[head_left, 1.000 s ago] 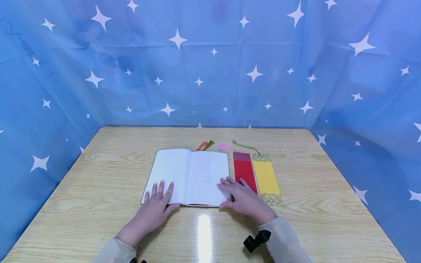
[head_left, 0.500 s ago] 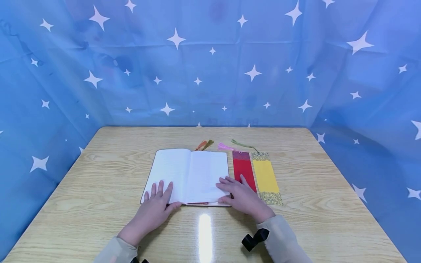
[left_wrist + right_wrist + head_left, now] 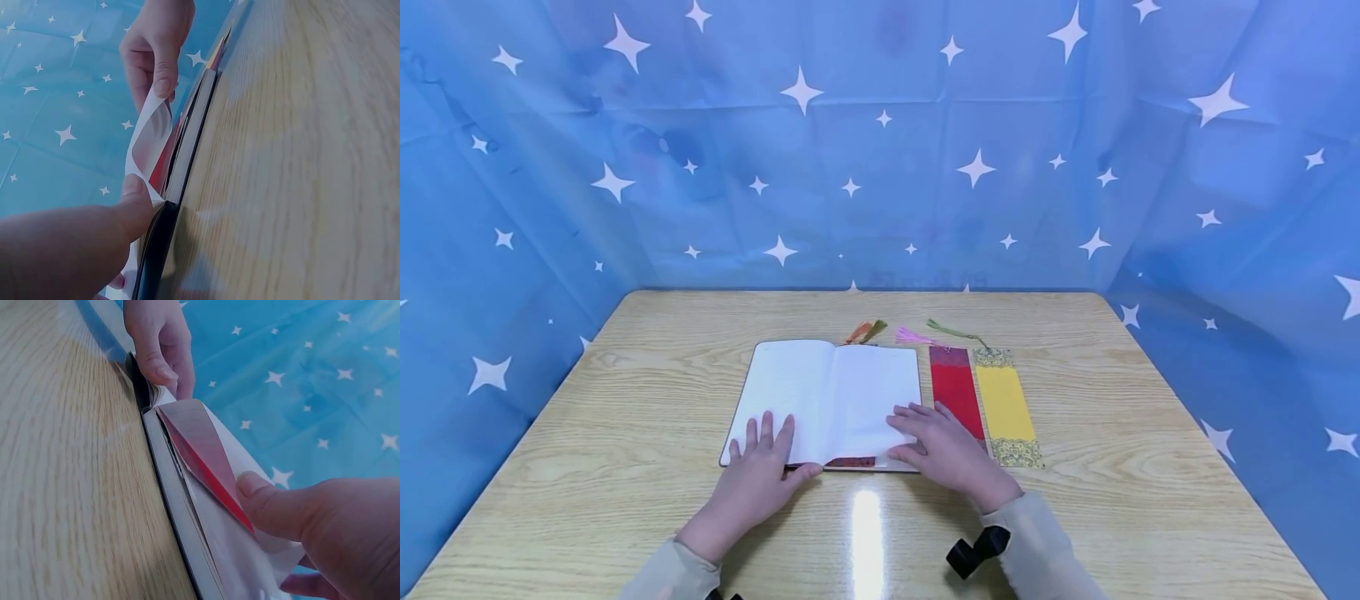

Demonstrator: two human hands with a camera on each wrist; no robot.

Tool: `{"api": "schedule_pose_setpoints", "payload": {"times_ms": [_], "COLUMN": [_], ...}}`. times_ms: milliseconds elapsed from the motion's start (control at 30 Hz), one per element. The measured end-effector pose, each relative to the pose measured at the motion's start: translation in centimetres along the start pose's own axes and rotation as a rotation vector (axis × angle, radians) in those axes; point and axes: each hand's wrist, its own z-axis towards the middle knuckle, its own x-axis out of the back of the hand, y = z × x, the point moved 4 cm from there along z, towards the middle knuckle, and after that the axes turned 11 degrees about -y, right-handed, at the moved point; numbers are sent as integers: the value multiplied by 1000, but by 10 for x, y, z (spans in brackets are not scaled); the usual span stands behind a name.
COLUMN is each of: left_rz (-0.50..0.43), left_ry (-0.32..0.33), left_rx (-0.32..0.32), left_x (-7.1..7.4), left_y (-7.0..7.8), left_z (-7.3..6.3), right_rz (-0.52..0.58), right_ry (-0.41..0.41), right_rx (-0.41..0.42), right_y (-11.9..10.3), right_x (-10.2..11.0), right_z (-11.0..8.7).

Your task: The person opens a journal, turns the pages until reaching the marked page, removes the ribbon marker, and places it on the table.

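A notebook (image 3: 786,375) lies spread on the table, blank white pages up. Straight fingers of my left hand (image 3: 748,483) rest on its left page, the thumb near the spine at the bottom edge. My right hand (image 3: 951,450) pinches the right-hand page (image 3: 139,140) by its lower outer corner, thumb against fingers, so the page bows upward. Under it a red bookmark (image 3: 203,453) shows between the leaves; most of it is hidden in the head view. Beside the notebook lie another red bookmark (image 3: 955,387), partly covered by my right hand, and a yellow bookmark (image 3: 1004,400).
An orange tassel (image 3: 858,332) and an olive tassel (image 3: 875,332) stick out past the notebook's top edge. Pink (image 3: 912,336) and green (image 3: 951,330) tassels trail from the bookmarks on the right. A blue star-patterned curtain (image 3: 880,217) surrounds the wooden table (image 3: 647,392).
My right hand has shifted slightly left, and the right page's bottom edge has lifted, baring more of the red bookmark beneath. The left thumb has slid a little rightward toward the spine.
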Motion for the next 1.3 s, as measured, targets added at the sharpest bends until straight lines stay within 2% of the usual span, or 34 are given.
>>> {"api": "schedule_pose_setpoints", "payload": {"times_ms": [300,600,900,1300], "left_rz": [64,63,81,144], "left_ry": [23,16,17,113], "left_rx": [3,50,110,64], "left_x": [-1,0,2,9], "left_y": [4,11,14,22], "left_z": [3,6,7,6], "right_rz": [-40,-6,-40,-100], "right_ry": [76,145,266,375], "right_rx": [42,-10,69,163], "right_y": [-7,-15,-25,-30], "right_x": [1,4,9,13], "right_z": [0,1,1,3]}}
